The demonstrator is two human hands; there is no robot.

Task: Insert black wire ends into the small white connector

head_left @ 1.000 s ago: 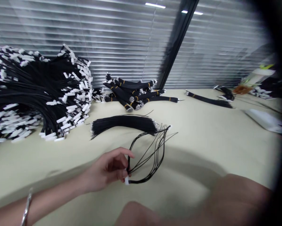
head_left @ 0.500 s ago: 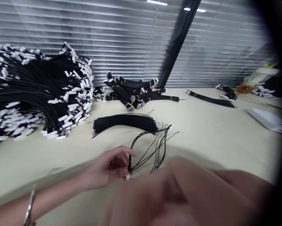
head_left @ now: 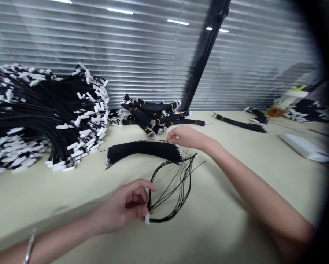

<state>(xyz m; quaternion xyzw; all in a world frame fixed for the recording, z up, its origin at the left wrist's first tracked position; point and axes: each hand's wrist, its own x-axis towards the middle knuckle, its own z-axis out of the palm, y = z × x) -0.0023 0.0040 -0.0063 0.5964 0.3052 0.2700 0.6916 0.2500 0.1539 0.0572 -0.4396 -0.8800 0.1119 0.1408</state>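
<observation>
My left hand (head_left: 133, 203) pinches a white connector housing (head_left: 147, 217) between thumb and fingers. Thin black wires (head_left: 184, 194) run out from the housing in loose loops over the table to its right. Farther back lies a loose bundle of black wires (head_left: 142, 149) with silvery terminals at its ends. At the bundle's right end is my right hand (head_left: 182, 135), its thumb and fingertips closed together on a thin black wire along the bundle's top edge.
A large heap of black cables with white connectors (head_left: 51, 106) fills the left. Banded black wire bundles (head_left: 156, 113) are piled before the window blinds (head_left: 142, 47). Another banded bundle (head_left: 240, 123) and a white packet (head_left: 304, 147) lie at right.
My right hand has moved from close in front of the camera out to the loose wire bundle. My left hand keeps hold of the connector housing. The view has tilted up slightly.
</observation>
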